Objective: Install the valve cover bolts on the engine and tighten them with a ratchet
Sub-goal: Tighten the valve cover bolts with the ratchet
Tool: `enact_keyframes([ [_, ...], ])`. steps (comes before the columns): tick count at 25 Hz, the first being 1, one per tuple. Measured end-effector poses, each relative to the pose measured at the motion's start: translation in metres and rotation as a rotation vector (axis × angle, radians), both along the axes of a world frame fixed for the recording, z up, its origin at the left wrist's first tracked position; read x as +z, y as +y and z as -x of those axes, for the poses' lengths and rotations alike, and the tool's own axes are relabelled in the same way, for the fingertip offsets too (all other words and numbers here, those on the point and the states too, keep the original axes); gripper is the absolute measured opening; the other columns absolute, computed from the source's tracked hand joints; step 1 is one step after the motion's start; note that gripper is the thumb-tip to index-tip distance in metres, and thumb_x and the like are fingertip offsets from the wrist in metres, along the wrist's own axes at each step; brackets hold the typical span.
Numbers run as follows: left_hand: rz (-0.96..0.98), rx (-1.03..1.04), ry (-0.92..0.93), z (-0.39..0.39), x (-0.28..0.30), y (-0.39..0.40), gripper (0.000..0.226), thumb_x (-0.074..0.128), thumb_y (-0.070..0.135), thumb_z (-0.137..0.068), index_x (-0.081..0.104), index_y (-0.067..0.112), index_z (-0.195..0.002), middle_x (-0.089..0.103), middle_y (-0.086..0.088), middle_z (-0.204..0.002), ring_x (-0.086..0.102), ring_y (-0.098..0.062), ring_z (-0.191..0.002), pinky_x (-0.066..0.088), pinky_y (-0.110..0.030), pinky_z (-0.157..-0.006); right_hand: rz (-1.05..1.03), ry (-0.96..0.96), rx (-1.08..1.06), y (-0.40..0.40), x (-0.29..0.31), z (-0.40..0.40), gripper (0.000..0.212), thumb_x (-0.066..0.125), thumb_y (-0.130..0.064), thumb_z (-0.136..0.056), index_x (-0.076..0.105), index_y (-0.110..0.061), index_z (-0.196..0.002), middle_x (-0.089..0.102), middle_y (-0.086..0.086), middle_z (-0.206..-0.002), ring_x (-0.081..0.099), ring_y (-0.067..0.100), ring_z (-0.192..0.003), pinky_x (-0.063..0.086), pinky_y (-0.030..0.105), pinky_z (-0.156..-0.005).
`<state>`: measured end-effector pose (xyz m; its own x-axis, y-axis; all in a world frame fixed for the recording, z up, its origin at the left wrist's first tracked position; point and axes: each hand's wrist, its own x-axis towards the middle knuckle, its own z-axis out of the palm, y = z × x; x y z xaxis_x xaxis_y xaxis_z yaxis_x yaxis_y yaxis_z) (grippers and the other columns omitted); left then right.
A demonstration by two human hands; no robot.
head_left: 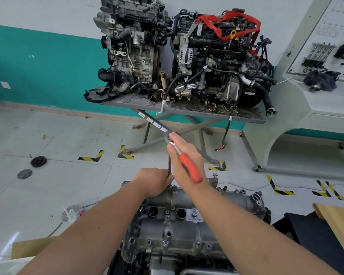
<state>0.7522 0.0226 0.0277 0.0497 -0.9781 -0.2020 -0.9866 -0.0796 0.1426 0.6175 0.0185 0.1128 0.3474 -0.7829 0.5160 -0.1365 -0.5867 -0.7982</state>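
Behind, at 12 o'clock, a tabletop [187, 113] carries two engines. Right hand [187, 161] grasps the ratchet [190, 167], handle pointing 5 o'clock; left hand [154, 181] pinches its upright extension bar [169, 165] above the valve cover [177, 221].

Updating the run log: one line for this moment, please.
stage: tightening far-edge bolt | right hand: grips ratchet | left hand: steadies extension | valve cover: on engine

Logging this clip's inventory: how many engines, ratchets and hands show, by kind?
Engines: 3, two on the grey table, at and, one valve cover engine below the hands.
Ratchets: 1, orange-handled ratchet.
Hands: 2, left hand, right hand.
Total: 6.
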Motion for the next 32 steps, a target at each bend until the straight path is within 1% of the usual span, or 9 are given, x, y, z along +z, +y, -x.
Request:
enact_keyframes([
  [3, -0.012, 0.012, 0.001, 0.001, -0.001, -0.001, 0.036, 0.026, 0.045, -0.099, 0.042, 0.029, -0.071, 0.056, 0.008, -0.073, 0.045, -0.012, -0.061, 0.037, -0.034, -0.062, 0.486, 0.271, -0.057, -0.011, -0.001, 0.004, 0.026, 0.067, -0.006, -0.091, 0.073, -0.010, -0.116, 0.060, 0.005, -0.138, 0.059, 0.032, -0.118, 0.054, 0.041, -0.088],
  [8, 0.082, 0.035, 0.137, 0.003, -0.001, 0.001, 0.051, 0.030, 0.059, -0.089, 0.044, 0.021, -0.120, 0.064, -0.004, -0.102, 0.062, -0.028, -0.086, 0.050, -0.042, -0.082, 0.694, 0.586, -0.006, -0.028, 0.017, 0.012, 0.029, 0.061, 0.010, -0.074, 0.072, 0.000, -0.100, 0.065, 0.019, -0.126, 0.061, 0.042, -0.109, 0.056, 0.050, -0.075],
  [10, 0.064, -0.019, 0.122, 0.004, 0.001, 0.002, 0.036, 0.028, 0.053, -0.099, 0.047, 0.023, -0.102, 0.064, -0.007, -0.109, 0.059, -0.026, -0.082, 0.045, -0.039, -0.071, 0.696, 0.742, -0.056, -0.024, 0.023, 0.010, 0.023, 0.058, -0.013, -0.087, 0.069, -0.004, -0.106, 0.064, 0.016, -0.113, 0.059, 0.037, -0.099, 0.051, 0.048, -0.079],
  [13, 0.026, -0.041, -0.014, 0.002, 0.004, 0.002, 0.040, 0.020, 0.050, -0.102, 0.052, 0.027, -0.097, 0.068, -0.002, -0.104, 0.048, -0.020, -0.074, 0.035, -0.035, -0.064, 0.620, 1.065, -0.109, -0.017, 0.036, -0.002, 0.057, 0.021, -0.053, -0.097, 0.054, -0.018, -0.127, 0.052, 0.007, -0.106, 0.048, 0.028, -0.094, 0.040, 0.040, -0.081],
  [18, -0.006, -0.017, -0.009, 0.001, -0.001, 0.002, 0.045, 0.018, 0.059, -0.100, 0.053, 0.031, -0.100, 0.066, 0.003, -0.098, 0.056, -0.021, -0.081, 0.036, -0.035, -0.064, 0.383, 1.106, -0.097, -0.024, 0.056, -0.016, 0.036, 0.024, -0.038, -0.107, 0.054, -0.019, -0.114, 0.053, 0.000, -0.092, 0.047, 0.024, -0.081, 0.033, 0.035, -0.066],
  [22, 0.013, -0.012, 0.002, 0.000, -0.002, 0.002, 0.050, 0.019, 0.062, -0.099, 0.058, 0.032, -0.104, 0.066, 0.004, -0.097, 0.053, -0.019, -0.079, 0.034, -0.034, -0.063, -0.198, 0.826, -0.039, -0.029, 0.063, -0.023, 0.032, 0.034, -0.027, -0.102, 0.060, -0.010, -0.096, 0.072, 0.007, -0.088, 0.067, 0.026, -0.083, 0.052, 0.037, -0.070],
  [26, 0.035, -0.020, 0.006, 0.001, -0.001, 0.001, 0.050, 0.020, 0.063, -0.098, 0.059, 0.032, -0.103, 0.067, 0.005, -0.100, 0.059, -0.021, -0.089, 0.034, -0.035, -0.066, -0.966, 0.268, 0.158, -0.031, 0.068, -0.017, 0.009, 0.046, -0.020, -0.097, 0.052, -0.015, -0.100, 0.078, 0.005, -0.083, 0.074, 0.016, -0.086, 0.043, 0.039, -0.079],
  [30, 0.036, -0.029, 0.025, 0.001, -0.001, 0.001, 0.048, 0.020, 0.063, -0.098, 0.057, 0.033, -0.098, 0.067, 0.005, -0.097, 0.063, -0.023, -0.097, 0.036, -0.035, -0.068, -1.228, -0.287, 0.190, -0.034, 0.049, -0.013, 0.009, 0.051, -0.015, -0.099, 0.047, -0.022, -0.096, 0.077, -0.001, -0.088, 0.073, 0.016, -0.086, 0.035, 0.043, -0.099],
  [32, 0.040, -0.039, 0.028, 0.001, 0.001, 0.002, 0.043, 0.019, 0.062, -0.099, 0.051, 0.035, -0.090, 0.062, 0.008, -0.087, 0.063, -0.022, -0.094, 0.034, -0.034, -0.064, -1.237, -0.487, 0.164, -0.028, 0.038, -0.010, 0.025, 0.060, -0.010, -0.096, 0.048, -0.026, -0.081, 0.072, -0.004, -0.084, 0.066, 0.019, -0.090, 0.035, 0.038, -0.087],
])
